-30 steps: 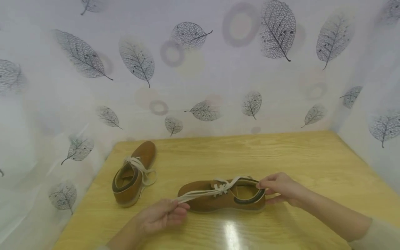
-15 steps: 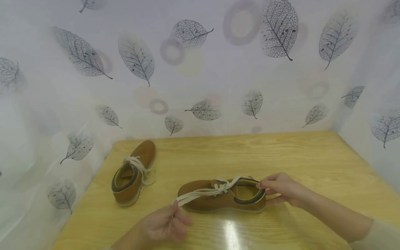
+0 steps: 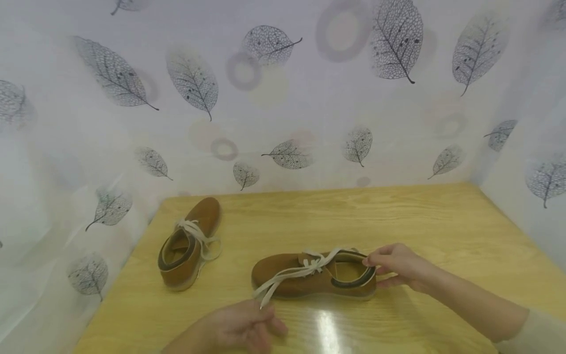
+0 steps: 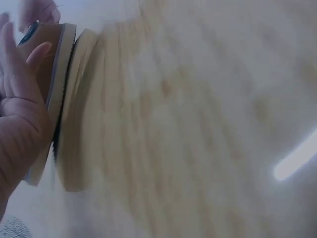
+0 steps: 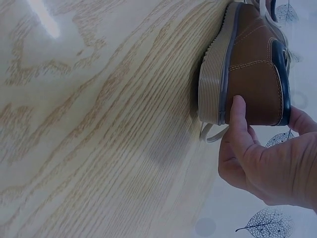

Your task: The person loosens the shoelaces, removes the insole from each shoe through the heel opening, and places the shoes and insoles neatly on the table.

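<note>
A brown low lace-up shoe (image 3: 305,287) lies with its toe to the left and its opening to the right. My right hand (image 3: 400,268) grips the heel at the collar; in the right wrist view the thumb (image 5: 303,120) is at the dark padded rim and a finger lies along the leather. Cream shoelaces (image 3: 283,275) run loose over the toe, their ends hanging beside the left hand (image 3: 243,324). That hand is just in front of the toe with loosely bent fingers and no visible grip on the laces. The left wrist view shows the sole (image 4: 62,74) beyond the fingers.
The matching brown shoe (image 3: 179,278) stands at the table's left side, toe pointing back, laces loose. The wooden table (image 3: 353,216) meets a leaf-printed white cloth (image 3: 327,113) at the back and sides.
My left hand has let go of the lace ends and moved slightly right and toward me. The laces have gone from taut to drooping over the toe. The right hand stays on the heel.
</note>
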Available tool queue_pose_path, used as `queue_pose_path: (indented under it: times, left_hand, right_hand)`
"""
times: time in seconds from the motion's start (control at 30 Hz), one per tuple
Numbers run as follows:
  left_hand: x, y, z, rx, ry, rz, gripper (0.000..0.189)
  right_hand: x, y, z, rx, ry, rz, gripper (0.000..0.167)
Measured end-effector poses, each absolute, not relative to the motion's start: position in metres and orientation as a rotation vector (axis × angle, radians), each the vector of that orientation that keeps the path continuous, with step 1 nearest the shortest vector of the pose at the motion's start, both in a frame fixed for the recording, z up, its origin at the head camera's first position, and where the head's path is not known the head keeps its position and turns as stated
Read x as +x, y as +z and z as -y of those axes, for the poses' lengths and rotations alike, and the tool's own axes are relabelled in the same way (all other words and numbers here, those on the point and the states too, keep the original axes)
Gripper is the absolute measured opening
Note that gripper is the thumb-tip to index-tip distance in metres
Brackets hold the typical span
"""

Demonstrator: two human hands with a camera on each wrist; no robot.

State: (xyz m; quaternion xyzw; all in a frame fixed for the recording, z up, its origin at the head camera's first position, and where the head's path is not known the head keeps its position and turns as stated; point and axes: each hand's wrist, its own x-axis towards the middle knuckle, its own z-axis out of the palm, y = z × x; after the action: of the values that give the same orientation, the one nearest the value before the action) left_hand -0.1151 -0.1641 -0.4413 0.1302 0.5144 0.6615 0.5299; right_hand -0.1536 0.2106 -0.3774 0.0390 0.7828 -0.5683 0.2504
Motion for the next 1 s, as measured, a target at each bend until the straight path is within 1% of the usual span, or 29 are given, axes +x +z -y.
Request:
queue_pose_path:
  times: [0.2, 0.3, 0.4, 0.6, 0.7, 0.83, 1.0]
  left_hand:
    - [-0.120, -0.428, 0.173, 0.537, 1.555, -1.259, 0.062]
    - [-0.124, -0.421, 0.174, 0.633, 1.715, -1.025, 0.071]
    - [-0.129, -0.420, 0.171, 0.658, 1.940, -0.715, 0.078]
    - [-0.138, -0.430, 0.162, 0.568, 2.315, -0.334, 0.073]
    - [-0.140, -0.431, 0.152, 0.482, 2.451, -0.198, 0.065]
    - [-0.142, -0.425, 0.142, 0.335, 2.603, -0.146, 0.053]
    - [-0.145, -0.418, 0.138, 0.225, 2.686, -0.265, 0.051]
  right_hand:
    - [-0.154, -0.377, -0.210, 0.094, -1.538, -2.126, 0.035]
    - [-0.154, -0.377, -0.211, 0.099, -1.536, -2.128, 0.035]
    - [-0.154, -0.378, -0.211, 0.098, -1.538, -2.129, 0.034]
    - [-0.154, -0.379, -0.213, 0.079, -1.526, -2.133, 0.033]
    - [-0.154, -0.379, -0.212, 0.070, -1.522, -2.133, 0.033]
    - [-0.154, -0.379, -0.212, 0.062, -1.529, -2.124, 0.033]
    - [-0.154, -0.380, -0.212, 0.069, -1.533, -2.128, 0.033]
